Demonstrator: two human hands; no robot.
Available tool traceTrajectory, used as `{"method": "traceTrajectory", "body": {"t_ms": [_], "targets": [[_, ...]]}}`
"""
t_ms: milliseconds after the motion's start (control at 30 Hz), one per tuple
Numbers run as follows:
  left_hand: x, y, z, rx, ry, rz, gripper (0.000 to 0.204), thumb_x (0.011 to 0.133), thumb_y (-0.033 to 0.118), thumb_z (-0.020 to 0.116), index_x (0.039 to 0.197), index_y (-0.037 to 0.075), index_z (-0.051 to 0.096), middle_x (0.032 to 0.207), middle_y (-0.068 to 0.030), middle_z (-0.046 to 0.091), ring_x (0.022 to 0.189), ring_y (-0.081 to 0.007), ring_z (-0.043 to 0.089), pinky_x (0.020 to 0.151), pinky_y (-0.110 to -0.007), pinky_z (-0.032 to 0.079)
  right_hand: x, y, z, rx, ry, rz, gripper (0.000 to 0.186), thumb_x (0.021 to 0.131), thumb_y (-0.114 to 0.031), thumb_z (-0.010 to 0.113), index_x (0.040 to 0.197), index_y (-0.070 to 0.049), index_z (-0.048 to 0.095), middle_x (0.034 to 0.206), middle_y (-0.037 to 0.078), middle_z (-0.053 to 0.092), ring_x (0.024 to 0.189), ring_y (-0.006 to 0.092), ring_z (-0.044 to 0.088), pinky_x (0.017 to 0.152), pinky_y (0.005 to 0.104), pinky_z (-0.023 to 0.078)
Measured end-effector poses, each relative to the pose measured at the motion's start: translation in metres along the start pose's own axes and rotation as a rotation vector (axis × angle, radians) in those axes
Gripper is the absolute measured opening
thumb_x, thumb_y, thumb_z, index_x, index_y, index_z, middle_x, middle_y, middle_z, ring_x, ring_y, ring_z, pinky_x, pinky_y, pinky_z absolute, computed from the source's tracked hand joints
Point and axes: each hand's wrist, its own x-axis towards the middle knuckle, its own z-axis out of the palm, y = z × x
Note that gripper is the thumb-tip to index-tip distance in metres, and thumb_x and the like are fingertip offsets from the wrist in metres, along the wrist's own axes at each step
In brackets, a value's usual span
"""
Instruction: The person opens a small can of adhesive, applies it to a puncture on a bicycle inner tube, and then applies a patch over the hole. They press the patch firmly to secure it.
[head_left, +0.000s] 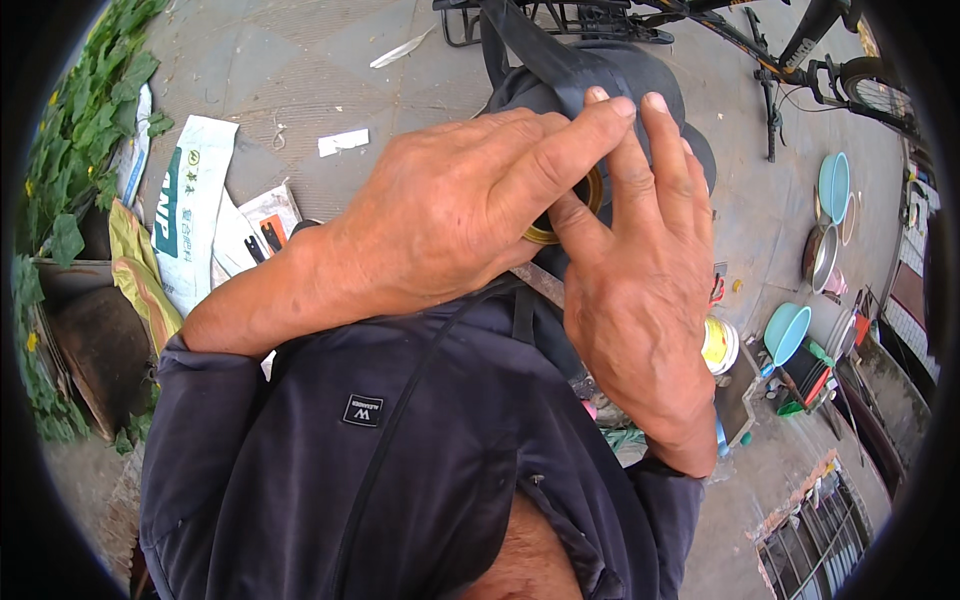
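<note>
My left hand (450,200) is closed around a round gold-rimmed item (540,232), perhaps a ring or roll, largely hidden by the fingers. Its forefinger reaches across to the fingertips of my right hand (635,280). My right hand grips the same item from the other side, one finger bent against it and the others lying over the black rubber (530,30). That rubber, a flat strip with rounded dark material beneath, lies just beyond both hands. What the fingertips pinch is unclear.
A bicycle (820,75) lies at top right. Plastic basins (785,335), a white bucket (718,345) and a floor grate (810,530) are at right. Sacks (185,220), small tools (268,235) and leafy plants (70,120) are at left on the concrete ground (260,70).
</note>
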Motion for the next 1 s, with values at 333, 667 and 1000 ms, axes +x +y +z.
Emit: {"method": "traceTrajectory", "body": {"t_ms": [333,667,1000], "targets": [[0.001,0.0,-0.008,-0.062,-0.026,-0.134,0.091,0.067,0.004,0.083,0.147,0.005,0.039,0.12,-0.0146,0.066,0.105,-0.0284,0.069,0.083,-0.035,0.058,-0.016,0.017,0.003,0.879,0.129,0.136,0.054,0.066,0.002,0.055,0.119,-0.001,0.069,0.147,0.026,0.045,0.14,0.0374,0.04,0.115,0.0458,0.029],[0.003,-0.001,-0.006,-0.084,-0.009,-0.171,0.089,0.07,0.006,0.083,0.147,0.006,0.039,0.116,-0.0149,0.067,0.103,-0.0288,0.069,0.083,-0.035,0.057,-0.023,0.018,0.012,0.962,0.197,0.178,0.05,0.07,-0.004,0.059,0.119,0.003,0.068,0.148,0.028,0.043,0.142,0.0347,0.038,0.118,0.0448,0.025],[-0.002,-0.007,-0.005,-0.077,0.026,-0.181,0.09,0.069,0.005,0.083,0.147,0.004,0.038,0.117,-0.016,0.067,0.106,-0.0299,0.068,0.087,-0.035,0.056,-0.018,0.031,0.025,1.262,0.348,0.274,0.051,0.071,0.006,0.053,0.12,0.002,0.068,0.149,0.025,0.043,0.141,0.0322,0.039,0.116,0.0424,0.028]]}}
